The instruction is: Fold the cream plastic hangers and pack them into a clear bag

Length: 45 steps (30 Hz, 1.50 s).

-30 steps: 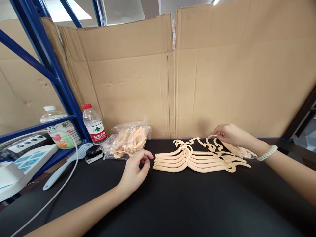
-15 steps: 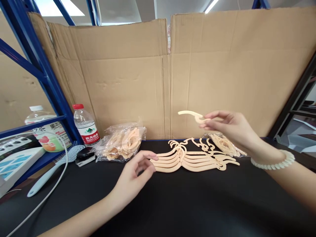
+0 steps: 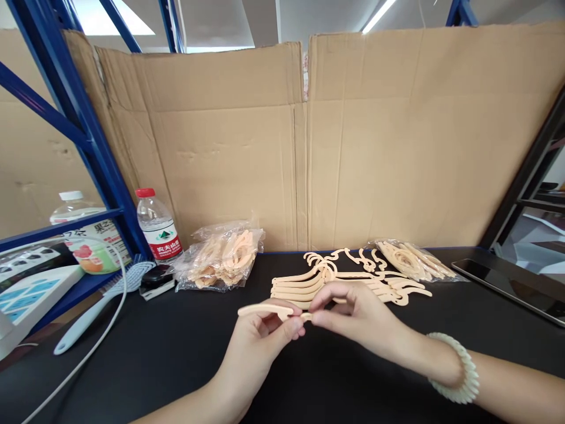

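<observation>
My left hand point(image 3: 260, 344) pinches a curved light-wood piece point(image 3: 260, 308) in front of the wooden pieces on the black table. Just right of it, my right hand point(image 3: 353, 312) has thumb and fingers closed on the piece's small curved end point(image 3: 306, 317); whether that end is a separate part is hidden by the fingers. Behind both hands lies a row of nested wooden hanger-shaped pieces point(image 3: 295, 285), their hooks overlapping at the middle. Small curly wooden pieces point(image 3: 366, 259) lie behind the row.
Plastic bags of wooden pieces point(image 3: 225, 259) lie at back left and back right point(image 3: 410, 259). A red-capped bottle point(image 3: 161, 232), a brush point(image 3: 88, 321) and a white cable are on the left. A dark tablet point(image 3: 512, 288) lies at right, with cardboard point(image 3: 229, 153) behind.
My right hand has come down and left with the wooden piece to meet my left hand. My left hand, open before, now grips the piece. The tablet has come into view.
</observation>
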{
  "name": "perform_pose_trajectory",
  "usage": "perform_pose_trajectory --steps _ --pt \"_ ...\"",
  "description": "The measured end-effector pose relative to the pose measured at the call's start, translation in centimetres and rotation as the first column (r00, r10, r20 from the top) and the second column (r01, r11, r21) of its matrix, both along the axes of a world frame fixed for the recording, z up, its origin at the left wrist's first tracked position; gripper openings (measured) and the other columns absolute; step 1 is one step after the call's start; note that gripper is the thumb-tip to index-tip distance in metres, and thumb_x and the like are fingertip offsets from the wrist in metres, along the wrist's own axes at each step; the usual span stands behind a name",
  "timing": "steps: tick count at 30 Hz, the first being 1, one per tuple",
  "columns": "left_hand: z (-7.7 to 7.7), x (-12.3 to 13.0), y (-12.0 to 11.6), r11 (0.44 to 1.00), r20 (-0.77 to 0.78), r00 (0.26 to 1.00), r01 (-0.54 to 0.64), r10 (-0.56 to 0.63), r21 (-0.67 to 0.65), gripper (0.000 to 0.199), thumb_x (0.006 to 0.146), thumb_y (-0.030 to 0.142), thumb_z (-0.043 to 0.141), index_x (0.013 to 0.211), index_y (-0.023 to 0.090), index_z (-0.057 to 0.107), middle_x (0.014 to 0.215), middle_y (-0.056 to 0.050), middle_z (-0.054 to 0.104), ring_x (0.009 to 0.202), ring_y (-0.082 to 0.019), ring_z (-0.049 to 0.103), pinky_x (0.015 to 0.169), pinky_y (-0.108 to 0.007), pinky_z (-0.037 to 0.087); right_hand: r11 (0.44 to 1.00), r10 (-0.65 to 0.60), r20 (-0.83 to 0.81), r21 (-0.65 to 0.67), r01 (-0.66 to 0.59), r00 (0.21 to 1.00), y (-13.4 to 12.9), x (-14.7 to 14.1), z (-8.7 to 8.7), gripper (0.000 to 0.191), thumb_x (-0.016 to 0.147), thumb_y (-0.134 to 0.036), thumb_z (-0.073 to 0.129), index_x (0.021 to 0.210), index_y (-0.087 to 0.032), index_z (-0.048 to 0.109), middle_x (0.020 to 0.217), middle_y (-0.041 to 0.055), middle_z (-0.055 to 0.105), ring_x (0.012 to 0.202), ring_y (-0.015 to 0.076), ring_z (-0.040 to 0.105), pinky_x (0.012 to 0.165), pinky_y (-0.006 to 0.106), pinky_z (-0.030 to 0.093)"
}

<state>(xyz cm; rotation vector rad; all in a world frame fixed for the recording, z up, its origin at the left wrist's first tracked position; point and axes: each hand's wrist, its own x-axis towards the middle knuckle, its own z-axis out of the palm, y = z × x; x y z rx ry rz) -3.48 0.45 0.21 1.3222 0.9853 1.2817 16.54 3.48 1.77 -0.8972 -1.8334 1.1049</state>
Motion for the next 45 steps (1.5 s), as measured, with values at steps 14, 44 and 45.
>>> perform_pose_trajectory --steps 14,44,45 --pt "-1.1 -1.5 2.2 0.973 -0.044 0.972 -0.229 0.23 0.028 0.042 0.062 0.05 0.084 0.081 0.014 0.072 0.086 -0.006 0.067 0.068 -0.015 0.062 0.067 -0.026 0.056 0.881 -0.436 0.635 0.446 0.159 0.638 2.2 2.7 -2.4 0.011 0.074 -0.013 0.061 0.07 -0.02 0.053 0.071 0.0011 0.059 0.065 0.0157 0.053 0.058 0.026 0.036" --pt "0.1 -2.0 2.3 0.961 0.105 0.961 0.265 -0.256 -0.081 0.025 0.076 0.035 0.081 0.078 0.016 0.065 0.069 0.0 0.054 0.067 -0.009 0.049 0.064 -0.019 0.041 0.948 -0.21 0.109 0.268 0.175 0.972 -1.1 6.9 -0.3 0.032 0.091 -0.049 0.055 0.081 -0.021 0.067 0.098 0.009 0.068 0.076 0.0178 0.063 0.069 0.031 0.057" --pt "0.1 -2.1 2.3 0.959 0.12 0.958 0.272 -0.262 -0.078 0.025 0.077 0.034 0.081 0.079 0.016 0.065 0.07 0.001 0.053 0.067 -0.009 0.049 0.064 -0.018 0.041 0.938 -0.225 0.101 0.29 0.188 0.969 -1.3 6.9 -0.3 0.03 0.091 -0.049 0.056 0.084 -0.022 0.068 0.098 0.0087 0.069 0.075 0.0179 0.064 0.068 0.031 0.057"
